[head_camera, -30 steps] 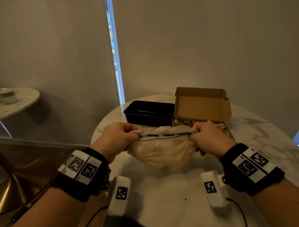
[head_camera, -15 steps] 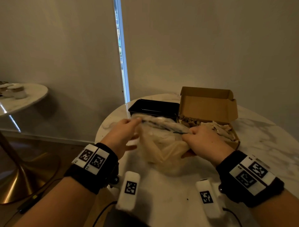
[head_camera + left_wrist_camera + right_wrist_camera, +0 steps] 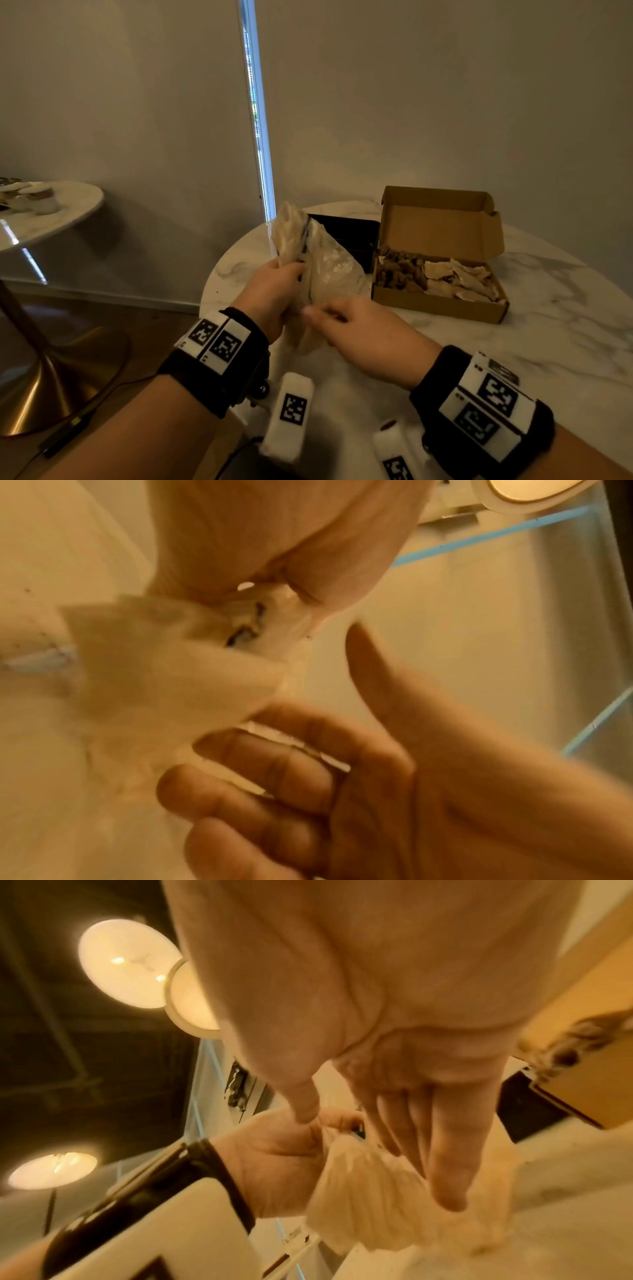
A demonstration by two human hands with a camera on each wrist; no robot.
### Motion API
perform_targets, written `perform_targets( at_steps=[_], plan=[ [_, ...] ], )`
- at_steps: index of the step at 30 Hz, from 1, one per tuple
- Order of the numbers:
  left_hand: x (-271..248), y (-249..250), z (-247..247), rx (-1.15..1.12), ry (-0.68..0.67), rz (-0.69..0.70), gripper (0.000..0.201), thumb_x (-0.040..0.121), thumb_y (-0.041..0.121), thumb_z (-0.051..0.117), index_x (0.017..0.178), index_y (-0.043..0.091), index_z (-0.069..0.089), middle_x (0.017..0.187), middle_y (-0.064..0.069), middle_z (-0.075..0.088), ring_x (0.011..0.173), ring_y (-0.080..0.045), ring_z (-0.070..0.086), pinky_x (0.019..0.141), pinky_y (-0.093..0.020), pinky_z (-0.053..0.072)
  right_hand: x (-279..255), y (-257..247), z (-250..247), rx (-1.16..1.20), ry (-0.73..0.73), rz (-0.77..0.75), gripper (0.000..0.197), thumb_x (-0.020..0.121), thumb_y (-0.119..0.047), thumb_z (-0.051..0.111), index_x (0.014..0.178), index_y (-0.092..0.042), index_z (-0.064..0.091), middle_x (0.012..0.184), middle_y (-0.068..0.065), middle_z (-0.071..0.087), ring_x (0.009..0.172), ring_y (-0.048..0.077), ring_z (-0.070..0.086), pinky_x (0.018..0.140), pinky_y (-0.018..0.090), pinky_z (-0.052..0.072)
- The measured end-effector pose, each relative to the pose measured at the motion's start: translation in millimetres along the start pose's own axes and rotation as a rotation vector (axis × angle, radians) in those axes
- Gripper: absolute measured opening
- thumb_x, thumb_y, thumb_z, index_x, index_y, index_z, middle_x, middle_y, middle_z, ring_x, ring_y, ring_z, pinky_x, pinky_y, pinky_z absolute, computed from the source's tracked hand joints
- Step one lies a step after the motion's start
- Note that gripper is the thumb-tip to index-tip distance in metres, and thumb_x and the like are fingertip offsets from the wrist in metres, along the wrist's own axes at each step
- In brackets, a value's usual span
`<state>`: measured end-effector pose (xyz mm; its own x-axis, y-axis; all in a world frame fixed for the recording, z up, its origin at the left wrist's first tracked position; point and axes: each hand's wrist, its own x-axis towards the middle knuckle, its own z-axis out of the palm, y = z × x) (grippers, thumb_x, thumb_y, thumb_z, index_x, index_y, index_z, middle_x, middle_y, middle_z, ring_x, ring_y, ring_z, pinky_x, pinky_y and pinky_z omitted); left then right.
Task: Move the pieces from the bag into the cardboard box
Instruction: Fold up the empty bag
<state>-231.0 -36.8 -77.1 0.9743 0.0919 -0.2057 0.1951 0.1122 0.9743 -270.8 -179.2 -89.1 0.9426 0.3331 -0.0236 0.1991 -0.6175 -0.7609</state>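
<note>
A clear plastic bag of pale pieces stands upright above the marble table, left of the cardboard box. My left hand pinches the bag's gathered top edge, shown close in the left wrist view. My right hand is just below and to the right, its fingers straight against the bag's side, thumb out. The box is open, lid up, with dark brown pieces on its left and pale pieces on its right.
A black tray sits behind the bag, touching the box's left side. Further left, a second round marble table on a gold base carries small cups. A cable runs across the floor.
The bag was stretched level between both hands. Now my left hand has turned it upright and raised it, and my right hand has let go of the rim and dropped beside the bag.
</note>
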Motion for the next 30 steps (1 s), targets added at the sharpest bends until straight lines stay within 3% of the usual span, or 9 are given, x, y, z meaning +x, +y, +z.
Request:
perform_targets(
  at_steps=[3, 6, 10, 13, 16, 21, 25, 28, 30],
  plan=[
    [-4.3, 3.1, -1.3, -0.024, -0.048, 0.014, 0.027, 0.103, 0.034, 0.057, 0.122, 0.02, 0.069, 0.109, -0.005, 0.077, 0.099, -0.024, 0.07, 0.085, -0.041, 0.057, 16.1, 13.8, -7.5, 0.153, 0.152, 0.191, 0.066, 0.088, -0.074, 0.049, 0.073, -0.013, 0.069, 0.07, 0.005, 0.069, 0.071, 0.026, 0.068, 0.083, 0.051, 0.058],
    [-15.5, 8.0, 8.0, -0.018, -0.15, 0.01, 0.033, 0.101, 0.04, 0.058, 0.121, 0.016, 0.07, 0.109, -0.007, 0.077, 0.11, -0.031, 0.069, 0.103, -0.054, 0.05, 23.8, 19.4, -16.8, 0.467, 0.116, 0.298, 0.086, 0.07, -0.092, 0.045, 0.102, -0.018, 0.075, 0.09, 0.002, 0.077, 0.087, 0.021, 0.072, 0.092, 0.05, 0.059],
    [-15.2, 5.4, 17.3, 0.025, -0.19, -0.007, 0.051, 0.095, 0.059, 0.056, 0.132, 0.026, 0.065, 0.133, 0.003, 0.068, 0.135, -0.024, 0.052, 0.119, -0.058, 0.025, 19.9, 16.4, -31.6, 0.829, 0.172, 0.211, 0.049, 0.098, -0.06, 0.049, 0.123, -0.023, 0.069, 0.108, 0.0, 0.078, 0.107, 0.019, 0.072, 0.1, 0.045, 0.055],
    [-17.0, -0.3, 16.5, 0.094, -0.265, -0.152, 0.063, 0.091, 0.068, 0.052, 0.142, 0.032, 0.054, 0.145, 0.0, 0.056, 0.138, -0.035, 0.046, 0.102, -0.063, 0.044, 25.1, 23.1, -37.1, 0.984, 0.292, 0.128, 0.033, 0.107, -0.034, 0.046, 0.13, -0.018, 0.064, 0.116, 0.004, 0.076, 0.111, 0.023, 0.071, 0.103, 0.049, 0.052],
    [-19.9, -3.6, 15.4, -0.008, -0.36, -0.193, 0.046, 0.097, 0.055, 0.052, 0.128, 0.024, 0.064, 0.123, -0.013, 0.071, 0.11, -0.043, 0.068, 0.086, -0.056, 0.06, 23.7, 23.5, -37.9, 1.112, 0.288, 0.107, 0.032, 0.109, -0.023, 0.042, 0.131, -0.014, 0.063, 0.117, 0.007, 0.075, 0.113, 0.024, 0.07, 0.104, 0.047, 0.051],
    [-17.4, -2.4, 18.9, -0.188, -0.313, -0.021, 0.038, 0.104, 0.037, 0.049, 0.134, 0.017, 0.061, 0.117, -0.01, 0.075, 0.104, -0.029, 0.074, 0.083, -0.046, 0.062, 26.1, 28.0, -30.3, 0.994, 0.316, 0.161, 0.032, 0.098, -0.028, 0.064, 0.128, -0.016, 0.066, 0.115, 0.004, 0.076, 0.114, 0.025, 0.069, 0.104, 0.047, 0.052],
    [-19.5, -1.9, 25.4, -0.219, -0.373, 0.058, 0.035, 0.105, 0.035, 0.047, 0.134, 0.02, 0.061, 0.118, -0.008, 0.075, 0.108, -0.026, 0.073, 0.089, -0.045, 0.06, 24.1, 21.7, -30.7, 0.752, 0.297, 0.16, 0.022, 0.1, -0.021, 0.058, 0.114, -0.02, 0.074, 0.104, 0.003, 0.078, 0.1, 0.019, 0.073, 0.08, 0.033, 0.061],
    [-13.2, 0.2, 24.0, -0.21, -0.292, 0.111, 0.032, 0.103, 0.029, 0.053, 0.127, 0.011, 0.066, 0.112, -0.012, 0.076, 0.105, -0.025, 0.073, 0.087, -0.04, 0.06, 14.9, 10.0, -32.6, 0.596, 0.274, 0.135, 0.025, 0.101, -0.02, 0.053, 0.098, -0.018, 0.077, 0.091, -0.002, 0.076, 0.079, 0.005, 0.071, 0.064, 0.016, 0.053],
    [-4.3, 3.4, 19.1, -0.244, -0.171, 0.168, 0.031, 0.101, 0.022, 0.058, 0.123, 0.002, 0.068, 0.111, -0.017, 0.076, 0.106, -0.031, 0.072, 0.087, -0.039, 0.059, 8.6, 1.6, -31.9, 0.528, 0.252, 0.114, 0.024, 0.102, -0.037, 0.053, 0.111, -0.023, 0.071, 0.102, -0.009, 0.07, 0.091, 0.006, 0.067, 0.077, 0.019, 0.054]
  ],
)
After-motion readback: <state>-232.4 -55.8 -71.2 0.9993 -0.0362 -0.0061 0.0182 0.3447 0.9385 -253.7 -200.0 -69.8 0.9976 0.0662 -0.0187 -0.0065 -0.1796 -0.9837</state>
